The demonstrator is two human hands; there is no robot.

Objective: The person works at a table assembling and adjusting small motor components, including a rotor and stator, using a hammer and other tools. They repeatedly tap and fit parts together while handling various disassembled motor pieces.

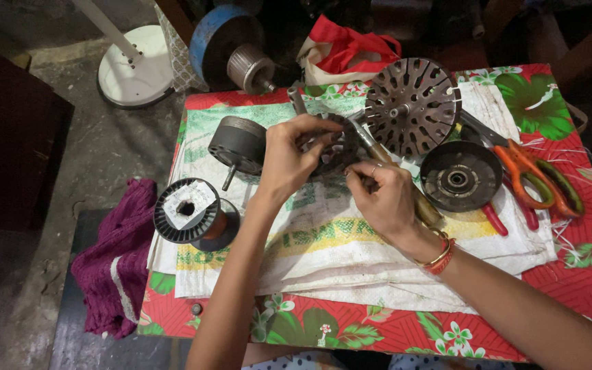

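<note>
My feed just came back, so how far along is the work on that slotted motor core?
Already apart: a slotted metal disc, a round black cap and a grey rotor lie separately on the cloth. In hand: the left hand holds the dark core; the right hand works a wooden-handled tool into it. The wire spool lies untouched; I see no fresh winding.

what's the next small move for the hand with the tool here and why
Probably ease the tool tip a little further into the slotted dark ring, since the right hand grips its wooden handle aimed there while the left hand clasps the ring over the white cloth.
</note>
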